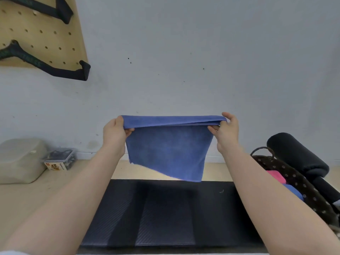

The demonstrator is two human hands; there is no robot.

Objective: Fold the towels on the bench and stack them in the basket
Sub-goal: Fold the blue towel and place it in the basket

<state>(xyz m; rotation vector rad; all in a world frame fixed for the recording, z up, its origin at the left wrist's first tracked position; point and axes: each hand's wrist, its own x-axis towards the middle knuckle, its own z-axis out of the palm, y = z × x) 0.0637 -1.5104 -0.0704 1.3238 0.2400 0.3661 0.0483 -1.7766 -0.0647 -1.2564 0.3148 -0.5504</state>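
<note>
A blue towel [168,150] hangs in the air above the black padded bench [161,214], doubled over along its top edge. My left hand [116,132] pinches its upper left corner and my right hand [225,130] pinches its upper right corner, both held out at arm's length. The lower edge of the towel slants down to the right and stays clear of the bench. At the right stands a dark basket [294,183] with a dotted lining and a loop handle; a pink towel [276,176] and a blue towel [293,192] lie inside it.
A black foam roller [296,153] lies behind the basket. On the floor at the left sit a translucent lidded bin [20,159] and a small clear box [60,159] of dark items. A pegboard [40,32] with black straps hangs on the wall, upper left.
</note>
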